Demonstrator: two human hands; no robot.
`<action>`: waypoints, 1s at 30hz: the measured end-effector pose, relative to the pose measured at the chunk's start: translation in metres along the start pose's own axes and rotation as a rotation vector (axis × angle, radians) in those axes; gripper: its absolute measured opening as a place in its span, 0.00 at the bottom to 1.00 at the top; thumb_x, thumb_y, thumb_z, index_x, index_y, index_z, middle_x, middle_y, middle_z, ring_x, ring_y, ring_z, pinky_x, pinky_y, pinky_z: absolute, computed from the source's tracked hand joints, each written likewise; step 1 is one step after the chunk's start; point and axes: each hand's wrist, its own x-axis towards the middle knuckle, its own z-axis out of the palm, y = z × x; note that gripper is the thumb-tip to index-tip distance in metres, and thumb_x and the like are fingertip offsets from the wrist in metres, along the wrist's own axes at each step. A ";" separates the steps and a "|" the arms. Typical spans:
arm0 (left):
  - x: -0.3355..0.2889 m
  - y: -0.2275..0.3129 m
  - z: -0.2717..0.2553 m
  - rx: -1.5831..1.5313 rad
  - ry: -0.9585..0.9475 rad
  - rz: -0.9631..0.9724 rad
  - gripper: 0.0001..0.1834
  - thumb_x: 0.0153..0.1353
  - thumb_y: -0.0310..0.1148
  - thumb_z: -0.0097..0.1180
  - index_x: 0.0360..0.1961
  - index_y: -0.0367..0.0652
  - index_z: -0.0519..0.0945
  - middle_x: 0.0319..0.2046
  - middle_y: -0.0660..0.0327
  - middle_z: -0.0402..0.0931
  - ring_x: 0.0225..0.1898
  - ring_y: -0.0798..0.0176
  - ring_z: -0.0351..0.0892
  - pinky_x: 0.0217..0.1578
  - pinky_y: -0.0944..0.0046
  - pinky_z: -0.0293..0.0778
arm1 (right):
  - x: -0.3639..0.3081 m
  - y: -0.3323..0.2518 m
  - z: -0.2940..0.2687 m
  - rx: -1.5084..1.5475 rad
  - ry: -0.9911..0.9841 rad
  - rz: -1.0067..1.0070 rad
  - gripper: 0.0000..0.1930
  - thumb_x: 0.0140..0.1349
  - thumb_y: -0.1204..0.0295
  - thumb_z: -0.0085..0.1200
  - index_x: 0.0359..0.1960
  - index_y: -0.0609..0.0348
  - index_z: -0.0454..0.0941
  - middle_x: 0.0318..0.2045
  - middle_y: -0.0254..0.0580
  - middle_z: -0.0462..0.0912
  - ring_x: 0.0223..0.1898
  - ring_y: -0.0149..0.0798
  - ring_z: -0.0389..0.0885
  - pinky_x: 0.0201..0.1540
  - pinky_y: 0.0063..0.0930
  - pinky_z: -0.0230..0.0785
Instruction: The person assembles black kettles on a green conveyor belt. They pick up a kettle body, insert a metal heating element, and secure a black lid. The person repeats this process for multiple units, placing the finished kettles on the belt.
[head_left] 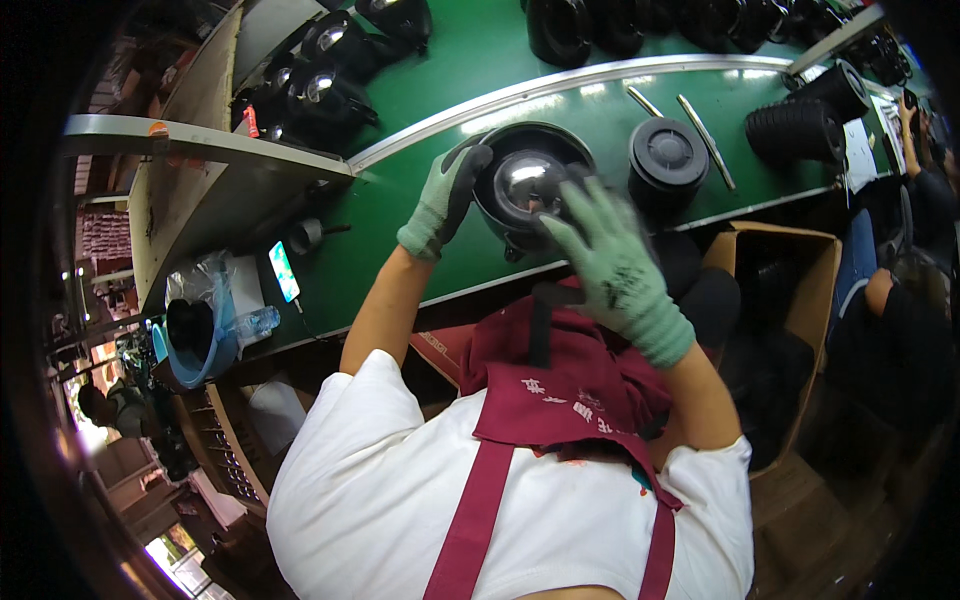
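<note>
A round black housing (556, 138) with a shiny dark dome (528, 182) inside it sits on the green bench in front of me. My left hand (446, 196), in a green glove with dark fingertips, is closed on the housing's left rim. Over its right side is my right hand (618, 268), gloved the same way, with fingers spread and slightly smeared by motion. Whether those fingertips touch the dome, I cannot tell. To the right of the housing stands a stack of black round parts (668, 158).
Two metal rods (706, 142) lie by the stack, with ribbed black stacks (795, 132) farther right. Beyond a metal rail (570, 76) are several black housings (557, 32). A lit phone (284, 271), plastic bottle (258, 322) and blue bin (196, 372) are left. A cardboard box (822, 275) stands right, near another person.
</note>
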 end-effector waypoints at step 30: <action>-0.075 -0.011 0.023 -0.059 -0.484 -0.104 0.26 0.59 0.29 0.64 0.60 0.36 0.79 0.53 0.56 0.83 0.52 0.63 0.81 0.58 0.62 0.76 | -0.171 0.017 -0.005 1.035 0.083 0.784 0.32 0.61 0.75 0.61 0.69 0.67 0.67 0.63 0.47 0.77 0.63 0.37 0.75 0.67 0.32 0.65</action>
